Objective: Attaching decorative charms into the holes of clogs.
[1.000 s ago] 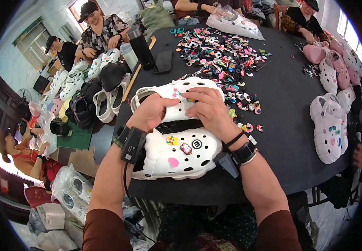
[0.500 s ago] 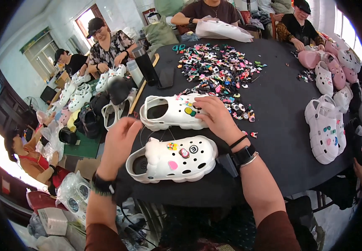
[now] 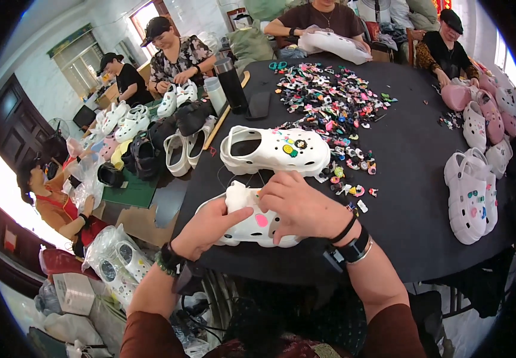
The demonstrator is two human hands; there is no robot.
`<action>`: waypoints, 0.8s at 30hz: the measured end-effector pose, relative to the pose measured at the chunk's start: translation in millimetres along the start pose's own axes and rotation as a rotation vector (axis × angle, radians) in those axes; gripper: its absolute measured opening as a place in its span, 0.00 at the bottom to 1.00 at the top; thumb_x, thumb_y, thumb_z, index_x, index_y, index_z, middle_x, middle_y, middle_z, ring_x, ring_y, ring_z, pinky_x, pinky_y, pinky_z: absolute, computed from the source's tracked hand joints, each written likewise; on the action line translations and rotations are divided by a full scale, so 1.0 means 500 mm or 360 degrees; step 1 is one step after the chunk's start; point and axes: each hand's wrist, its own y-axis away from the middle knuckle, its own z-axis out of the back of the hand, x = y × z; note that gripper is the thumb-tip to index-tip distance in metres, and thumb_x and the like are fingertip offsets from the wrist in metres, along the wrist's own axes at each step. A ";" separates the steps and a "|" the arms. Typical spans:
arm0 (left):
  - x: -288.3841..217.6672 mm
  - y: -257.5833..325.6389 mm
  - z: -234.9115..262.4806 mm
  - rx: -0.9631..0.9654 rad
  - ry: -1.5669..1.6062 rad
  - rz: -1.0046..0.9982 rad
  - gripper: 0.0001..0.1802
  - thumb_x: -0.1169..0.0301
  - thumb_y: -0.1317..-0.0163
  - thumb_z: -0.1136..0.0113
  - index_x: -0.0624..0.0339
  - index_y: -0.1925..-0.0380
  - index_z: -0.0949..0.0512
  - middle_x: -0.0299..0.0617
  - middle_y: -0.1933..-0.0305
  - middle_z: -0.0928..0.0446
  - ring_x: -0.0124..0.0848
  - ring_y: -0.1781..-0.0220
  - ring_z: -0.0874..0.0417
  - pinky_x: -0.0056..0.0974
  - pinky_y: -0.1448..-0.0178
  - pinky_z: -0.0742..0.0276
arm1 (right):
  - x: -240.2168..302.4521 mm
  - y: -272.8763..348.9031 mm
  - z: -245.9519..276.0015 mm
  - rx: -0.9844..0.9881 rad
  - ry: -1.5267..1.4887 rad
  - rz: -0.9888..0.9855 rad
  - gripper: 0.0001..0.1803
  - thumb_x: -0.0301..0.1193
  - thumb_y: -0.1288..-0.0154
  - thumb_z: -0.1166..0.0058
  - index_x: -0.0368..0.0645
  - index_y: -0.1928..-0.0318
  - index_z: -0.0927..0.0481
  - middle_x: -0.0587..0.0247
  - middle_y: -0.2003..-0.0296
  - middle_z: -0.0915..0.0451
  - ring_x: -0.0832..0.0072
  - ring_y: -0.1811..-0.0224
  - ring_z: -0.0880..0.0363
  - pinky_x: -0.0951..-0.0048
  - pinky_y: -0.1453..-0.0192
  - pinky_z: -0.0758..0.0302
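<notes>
As I watch in the head view, the left hand (image 3: pixel 209 224) grasps the near white clog (image 3: pixel 256 231) by the table's (image 3: pixel 413 197) near edge, thumb over its top (the other fingers are hidden from me). The right hand (image 3: pixel 302 206) arches over the same shoe, fingers bent; whether they pinch anything, I can't tell. The far white clog (image 3: pixel 276 150) lies just beyond. My guess is a charm-fitting or checking step, calling next for a steady left hold and careful right fingertips.
</notes>
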 end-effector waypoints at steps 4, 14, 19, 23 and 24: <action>0.011 -0.023 0.006 -0.0069 -0.0031 0.0148 0.14 0.65 0.31 0.43 0.63 0.52 0.22 0.35 0.63 0.18 0.20 0.70 0.19 0.28 0.71 0.25 | 0.012 -0.006 -0.027 -0.0095 0.0119 -0.0026 0.30 0.40 0.65 0.25 0.46 0.60 0.25 0.66 0.56 0.27 0.63 0.47 0.32 0.61 0.41 0.37; -0.019 -0.011 -0.003 -0.0068 0.0215 0.0254 0.13 0.71 0.32 0.43 0.65 0.51 0.23 0.39 0.59 0.18 0.25 0.63 0.16 0.31 0.62 0.20 | 0.009 -0.009 -0.066 -0.0307 0.0092 -0.0105 0.14 0.34 0.50 0.33 0.44 0.66 0.23 0.65 0.61 0.24 0.65 0.49 0.28 0.63 0.42 0.36; 0.003 -0.028 -0.003 -0.0018 0.0338 0.0074 0.13 0.72 0.33 0.42 0.65 0.51 0.23 0.38 0.58 0.18 0.24 0.61 0.17 0.31 0.58 0.20 | 0.002 -0.006 -0.080 -0.0360 0.0088 0.0033 0.09 0.32 0.46 0.36 0.44 0.69 0.22 0.65 0.63 0.23 0.66 0.51 0.26 0.64 0.46 0.33; 0.017 -0.030 0.001 0.0028 0.0388 -0.0013 0.13 0.72 0.33 0.42 0.65 0.51 0.23 0.38 0.57 0.18 0.23 0.61 0.17 0.31 0.58 0.21 | 0.002 -0.010 -0.095 -0.0504 0.0018 -0.0093 0.08 0.30 0.47 0.36 0.44 0.70 0.23 0.65 0.65 0.23 0.65 0.55 0.25 0.63 0.47 0.32; 0.019 -0.031 0.001 -0.0012 0.0364 0.0025 0.13 0.72 0.33 0.42 0.65 0.51 0.23 0.38 0.57 0.18 0.23 0.61 0.17 0.31 0.58 0.21 | 0.003 -0.010 -0.097 -0.0544 -0.0043 -0.0160 0.07 0.29 0.46 0.37 0.44 0.70 0.23 0.65 0.67 0.24 0.65 0.56 0.25 0.63 0.48 0.32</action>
